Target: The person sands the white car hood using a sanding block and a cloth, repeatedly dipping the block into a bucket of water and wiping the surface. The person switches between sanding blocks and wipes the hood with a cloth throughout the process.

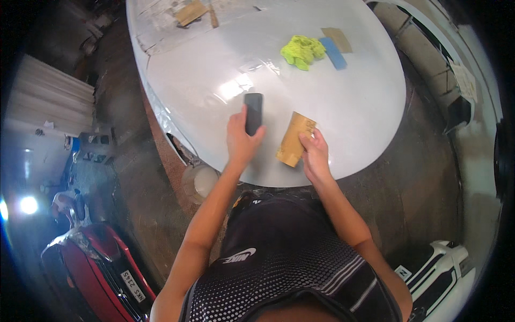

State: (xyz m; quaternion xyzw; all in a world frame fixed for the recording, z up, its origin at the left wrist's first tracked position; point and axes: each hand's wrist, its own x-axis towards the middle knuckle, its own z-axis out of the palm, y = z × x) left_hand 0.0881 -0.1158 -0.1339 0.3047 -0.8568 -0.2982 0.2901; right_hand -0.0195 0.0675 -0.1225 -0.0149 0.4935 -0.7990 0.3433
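My left hand (pixel 242 138) is closed round the sides of a black sanding block (pixel 254 115), a flat bar with rounded corners. It is held over a glossy pale grey car hood (pixel 214 70); whether the block touches the surface I cannot tell. Just to the right, my right hand (pixel 315 153) pinches a tan sheet of sandpaper (pixel 293 142) by its right edge, thumb on top. The sheet is slightly curved and has dark print at one corner. A gap separates the sheet from the block.
Farther back on the hood lie a crumpled yellow-green cloth (pixel 303 52), a blue strip (pixel 333 53) and a brownish sheet (pixel 338 39). More tan paper (pixel 191 12) sits far left. A round whitish container (pixel 201 182) stands below the hood's edge. Red (pixel 96 263) and white (pixel 442 279) car parts flank me.
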